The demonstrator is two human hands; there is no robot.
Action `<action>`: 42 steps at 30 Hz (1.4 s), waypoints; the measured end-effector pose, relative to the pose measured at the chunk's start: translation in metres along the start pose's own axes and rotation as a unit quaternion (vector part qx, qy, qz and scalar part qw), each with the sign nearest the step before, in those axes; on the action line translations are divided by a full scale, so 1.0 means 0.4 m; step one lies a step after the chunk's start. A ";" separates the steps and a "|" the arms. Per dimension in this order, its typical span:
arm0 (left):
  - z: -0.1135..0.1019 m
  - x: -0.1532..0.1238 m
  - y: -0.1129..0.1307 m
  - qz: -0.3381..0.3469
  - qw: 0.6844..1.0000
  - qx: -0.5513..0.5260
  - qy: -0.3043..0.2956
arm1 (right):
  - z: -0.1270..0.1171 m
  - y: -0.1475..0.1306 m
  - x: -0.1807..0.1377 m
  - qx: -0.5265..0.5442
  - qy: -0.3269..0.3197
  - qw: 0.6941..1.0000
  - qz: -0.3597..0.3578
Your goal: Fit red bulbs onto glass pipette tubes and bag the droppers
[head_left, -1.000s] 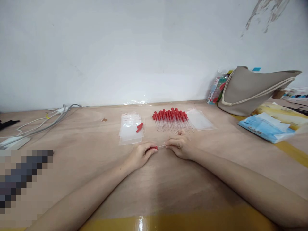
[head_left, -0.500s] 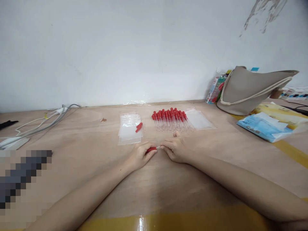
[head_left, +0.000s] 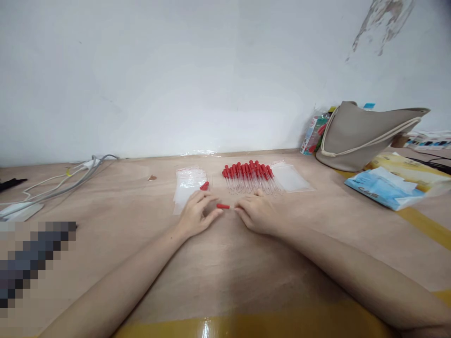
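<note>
My right hand (head_left: 258, 212) pinches the clear tube of a dropper (head_left: 223, 206), whose red rubber bulb points left. Just left of that bulb, my left hand (head_left: 199, 214) is open, thumb and fingers apart, with nothing between them. Behind the left hand lies a stack of clear zip bags (head_left: 190, 176), partly covered by the fingers. A loose red bulb (head_left: 205, 186) rests on the stack's right edge. Beyond my right hand, a row of droppers (head_left: 248, 171) with red bulbs lies side by side, tubes toward me.
More clear bags (head_left: 292, 177) lie right of the dropper row. A grey bag (head_left: 366, 136) and a blue tissue pack (head_left: 385, 188) stand at the right. Cables (head_left: 82, 173) run along the left. A brown scrap (head_left: 152, 178) lies near the wall.
My left hand has let go of the red bulb and moved left, opening its fingers. The dropper stays in my right hand, raised slightly in the picture.
</note>
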State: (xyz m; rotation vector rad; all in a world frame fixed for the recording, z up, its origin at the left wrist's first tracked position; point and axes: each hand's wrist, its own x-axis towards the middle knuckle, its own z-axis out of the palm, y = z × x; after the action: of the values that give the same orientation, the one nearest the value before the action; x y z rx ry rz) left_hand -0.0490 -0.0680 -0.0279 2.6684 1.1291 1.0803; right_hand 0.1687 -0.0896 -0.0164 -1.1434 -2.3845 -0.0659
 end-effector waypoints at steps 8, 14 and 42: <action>0.000 0.006 -0.112 -0.079 0.992 0.093 0.028 | -0.008 0.125 0.081 0.084 0.079 0.938 0.326; 0.004 0.004 -0.109 -0.076 0.994 0.080 -0.016 | 0.006 0.194 0.166 -0.010 0.098 0.910 0.403; -0.008 0.003 -0.082 -0.157 0.981 0.104 0.037 | 0.164 -0.017 0.314 -0.019 -0.039 0.949 0.312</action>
State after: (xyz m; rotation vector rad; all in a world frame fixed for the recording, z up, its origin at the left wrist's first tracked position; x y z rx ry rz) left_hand -0.0704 -0.0441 -0.0346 2.4851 1.6930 1.0617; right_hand 0.0703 0.0128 -0.0165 -1.8906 -1.9803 0.1487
